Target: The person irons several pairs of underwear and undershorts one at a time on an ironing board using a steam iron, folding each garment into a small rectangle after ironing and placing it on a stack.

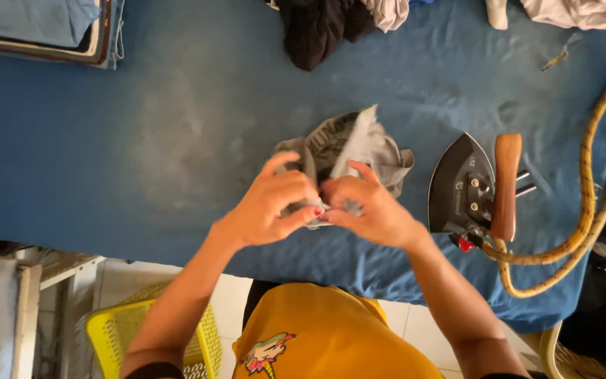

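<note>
**Now: pinching a grey garment over the blue table**

Head view, looking straight down. Working at the near middle of the blue-covered table (177, 126), both hands meeting on a small crumpled grey garment (359, 147). Left hand (275, 203) closing thumb and fingers on the garment's near edge, the red-painted thumbnail showing at the pinch. Right hand (369, 207) touching the left, pinching the same edge between thumb and fingertips, the other fingers lifting slightly. Bunching up beyond the knuckles, the rest of the cloth, one pale flap standing up and a darker inner side showing.

Lying just right of the hands, near but apart from the garment: a heavy black iron (461, 186) with a wooden handle (506, 186), tipped on its side. Curving off toward the right edge, a braided yellowish cord (587, 203). Sitting at the far edge, a dark heap of clothes (320, 28) and paler cloth (576, 10); at the far left corner, a folded blue stack (36, 24). Showing below the table, a yellow plastic basket (117, 330).
</note>
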